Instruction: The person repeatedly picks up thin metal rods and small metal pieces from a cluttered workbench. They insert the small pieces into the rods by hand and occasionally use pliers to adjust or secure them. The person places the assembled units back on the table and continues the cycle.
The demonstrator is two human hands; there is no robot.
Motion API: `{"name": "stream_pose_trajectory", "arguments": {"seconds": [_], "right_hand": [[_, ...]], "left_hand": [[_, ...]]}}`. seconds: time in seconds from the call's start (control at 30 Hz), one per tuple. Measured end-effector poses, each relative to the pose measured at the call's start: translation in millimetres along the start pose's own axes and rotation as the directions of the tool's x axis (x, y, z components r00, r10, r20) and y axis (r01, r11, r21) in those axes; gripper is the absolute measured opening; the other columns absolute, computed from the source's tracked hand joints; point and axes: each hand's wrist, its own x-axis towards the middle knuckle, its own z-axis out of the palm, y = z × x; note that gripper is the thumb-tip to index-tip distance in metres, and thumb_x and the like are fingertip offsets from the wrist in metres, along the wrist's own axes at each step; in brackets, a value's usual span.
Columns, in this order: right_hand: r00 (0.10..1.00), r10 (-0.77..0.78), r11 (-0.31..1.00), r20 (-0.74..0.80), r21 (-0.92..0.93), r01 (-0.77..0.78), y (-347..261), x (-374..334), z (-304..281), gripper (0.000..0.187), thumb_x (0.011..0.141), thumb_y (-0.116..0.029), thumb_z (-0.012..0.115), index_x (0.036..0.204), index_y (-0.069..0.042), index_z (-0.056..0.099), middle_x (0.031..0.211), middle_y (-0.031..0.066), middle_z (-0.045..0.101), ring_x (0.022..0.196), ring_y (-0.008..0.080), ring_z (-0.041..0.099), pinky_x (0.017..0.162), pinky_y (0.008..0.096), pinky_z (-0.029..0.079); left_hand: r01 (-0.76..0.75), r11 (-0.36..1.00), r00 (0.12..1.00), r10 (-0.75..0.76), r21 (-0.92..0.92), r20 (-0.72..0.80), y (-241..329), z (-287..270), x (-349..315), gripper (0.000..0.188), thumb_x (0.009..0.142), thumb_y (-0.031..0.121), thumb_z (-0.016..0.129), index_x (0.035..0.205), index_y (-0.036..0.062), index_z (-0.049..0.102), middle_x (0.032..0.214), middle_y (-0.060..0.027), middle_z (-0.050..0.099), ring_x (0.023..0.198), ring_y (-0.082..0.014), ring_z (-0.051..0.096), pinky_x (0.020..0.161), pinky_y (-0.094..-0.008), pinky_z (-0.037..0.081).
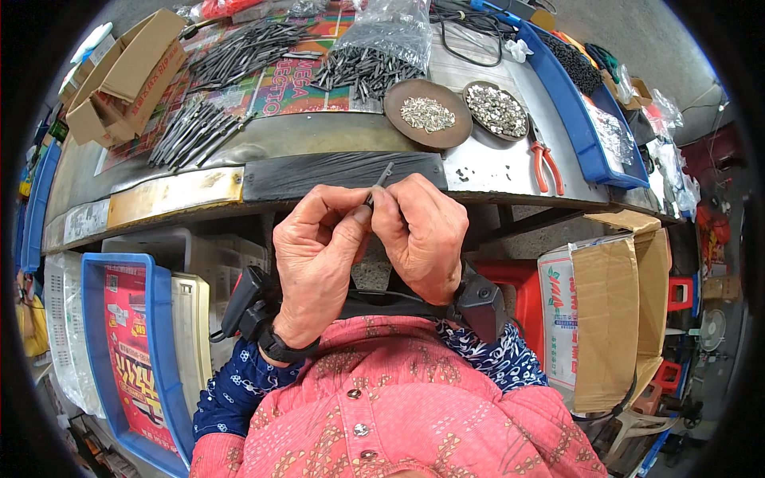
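Both hands pinching, seemingly, thin rod

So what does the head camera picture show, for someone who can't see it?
Two hands, the left hand and right hand, pinch a thin grey metal pin together just in front of a workbench. Behind sit two round dishes of small metal bits, piles of grey rods and red pliers.

Dull grey metal pin in the fingers; matt brown dishes of shiny metal bits; worn steel bench.
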Motion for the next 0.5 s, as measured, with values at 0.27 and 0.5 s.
{"name": "stream_pose_trajectory", "arguments": {"seconds": [0.27, 0.5], "right_hand": [[0.940, 0.319, 0.880, 0.123, 0.330, -0.342, -1.4, 1.5, -6.9, 0.054, 0.087, -0.028, 0.071, 0.124, 0.003, 0.046, 0.073, 0.0097, 0.057, 0.055, 0.0167, 0.054, 0.052, 0.0294, 0.046], [0.919, 0.395, 0.889, 0.014, 0.245, -0.386, -0.3, 12.7, -8.4, 0.057, 0.091, -0.032, 0.067, 0.128, 0.003, 0.043, 0.075, 0.0084, 0.057, 0.061, 0.0169, 0.058, 0.055, 0.0311, 0.048]], "left_hand": [[0.027, 0.999, 1.000, -0.027, -0.016, 0.001, -2.6, -2.8, 0.3, 0.011, 0.092, -0.001, 0.062, 0.101, 0.0009, 0.066, 0.076, 0.0006, 0.062, 0.059, -0.0020, 0.048, 0.051, -0.0177, 0.036], [0.040, 0.995, 0.999, -0.038, 0.093, -0.021, -1.6, -5.1, -2.0, 0.009, 0.093, 0.000, 0.061, 0.100, 0.0002, 0.066, 0.073, 0.0035, 0.058, 0.059, -0.0015, 0.047, 0.051, -0.0179, 0.036]]}}
